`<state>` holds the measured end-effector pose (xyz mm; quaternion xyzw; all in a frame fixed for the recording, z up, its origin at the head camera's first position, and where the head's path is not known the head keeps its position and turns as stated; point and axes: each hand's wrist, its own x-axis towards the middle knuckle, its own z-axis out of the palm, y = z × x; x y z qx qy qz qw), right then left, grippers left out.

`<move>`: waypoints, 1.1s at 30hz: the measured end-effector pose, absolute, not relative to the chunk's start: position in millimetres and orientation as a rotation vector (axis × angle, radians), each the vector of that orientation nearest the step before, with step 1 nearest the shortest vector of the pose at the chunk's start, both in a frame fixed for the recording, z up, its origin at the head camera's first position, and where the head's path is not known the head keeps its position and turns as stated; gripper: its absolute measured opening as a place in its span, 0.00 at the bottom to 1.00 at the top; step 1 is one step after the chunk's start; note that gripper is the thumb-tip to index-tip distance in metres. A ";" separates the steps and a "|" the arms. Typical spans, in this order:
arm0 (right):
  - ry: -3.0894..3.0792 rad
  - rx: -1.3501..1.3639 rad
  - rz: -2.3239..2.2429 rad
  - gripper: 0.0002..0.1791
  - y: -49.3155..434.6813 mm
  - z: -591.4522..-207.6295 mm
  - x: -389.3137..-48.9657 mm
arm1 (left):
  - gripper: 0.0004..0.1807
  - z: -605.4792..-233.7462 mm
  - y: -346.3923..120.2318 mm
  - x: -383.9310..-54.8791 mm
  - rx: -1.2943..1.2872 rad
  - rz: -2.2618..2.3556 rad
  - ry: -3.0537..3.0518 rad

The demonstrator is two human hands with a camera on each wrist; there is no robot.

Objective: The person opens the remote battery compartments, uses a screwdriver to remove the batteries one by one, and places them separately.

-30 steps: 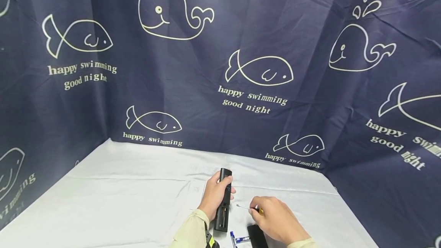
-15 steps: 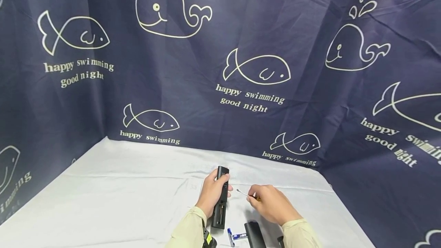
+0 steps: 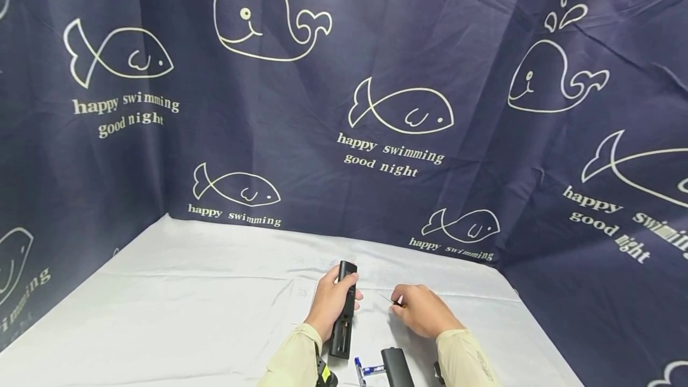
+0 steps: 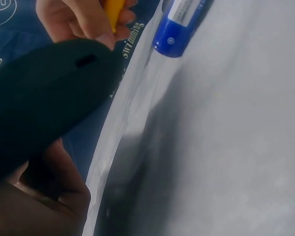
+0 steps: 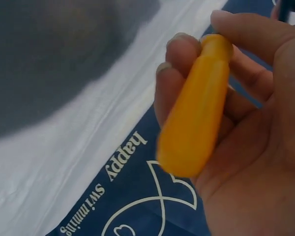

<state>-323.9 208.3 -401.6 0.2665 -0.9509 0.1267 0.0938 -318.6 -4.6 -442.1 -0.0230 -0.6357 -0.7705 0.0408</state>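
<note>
At the bottom edge of the head view, right of centre, a smooth black oblong piece (image 3: 398, 368) lies partly cut off by the frame. Just to its left is a blue battery (image 3: 374, 369) lying crosswise, and beside that a second blue battery (image 3: 359, 371) pointing up the frame; whether they touch cannot be told. Two pale yellow sleeves (image 3: 292, 356) enter from the bottom edge, and a black wrist strap (image 3: 325, 374) with a yellow patch sits by the left one.

Slightly farther up, at lower centre, the left hand (image 3: 329, 303) grips a black remote control (image 3: 346, 314), its thumb across the upper part and fingertips showing at the right edge. The remote slants a little, its battery compartment exposed at the near end; what lies inside is too small to tell.

To the right, the right hand (image 3: 427, 310) pinches a screwdriver (image 5: 196, 110) by its yellow handle, fingers curled. Its thin metal shaft points to the upper left, near the remote but apart from it.

Beneath everything spreads a white cloth (image 3: 188, 303). Behind, a navy curtain (image 3: 301, 136) fills the upper frame, printed with whales, fish and the words "happy swimming good night".
</note>
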 end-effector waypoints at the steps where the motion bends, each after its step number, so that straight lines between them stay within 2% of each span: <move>1: -2.828 0.775 0.377 0.05 208.8 -402.6 -325.0 | 0.17 -442.6 -4.5 -319.1 -0.069 -2.361 -1.946; 13: -2.869 0.446 0.306 0.05 208.1 -413.0 -340.6 | 0.17 -445.4 -4.1 -318.8 -0.058 -2.374 -1.941; 33: -2.870 0.386 0.213 0.12 206.8 -421.6 -350.5 | 0.18 -445.3 -2.3 -323.6 -0.068 -2.397 -1.914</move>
